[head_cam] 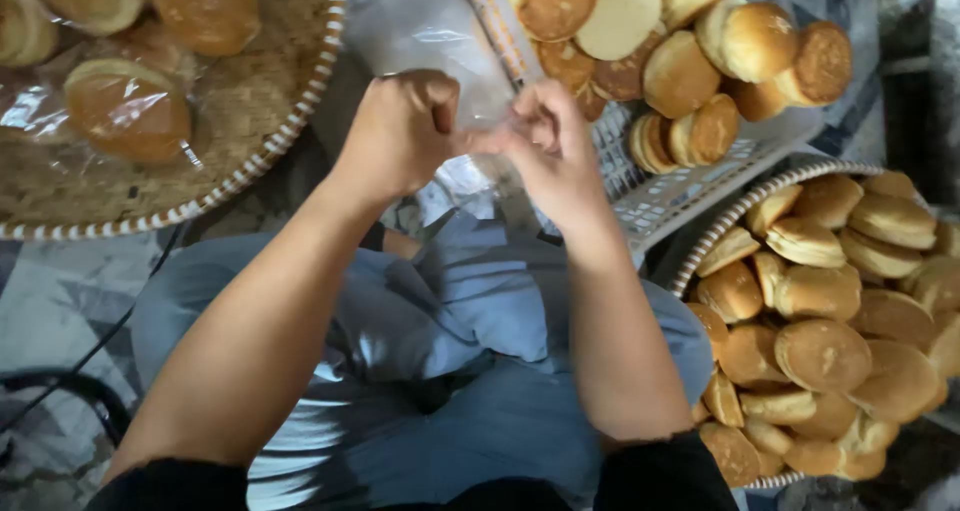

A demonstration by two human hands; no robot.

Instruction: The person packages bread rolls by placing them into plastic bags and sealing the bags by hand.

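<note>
between bun-filled baskets [715,233], both hands' fingers [530,121] pinch a clear plastic bag [480,166] shut.

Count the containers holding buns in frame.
3: a woven tray top left with bagged buns, a white plastic crate top centre-right, a round woven basket at right. All are cropped by the frame, so others may sit outside.

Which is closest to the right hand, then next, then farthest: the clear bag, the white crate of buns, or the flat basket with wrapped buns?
From the right hand:
1. Clear bag, pinched in its fingers.
2. White crate, just beside it.
3. Flat basket, far across, past the left hand.
</note>
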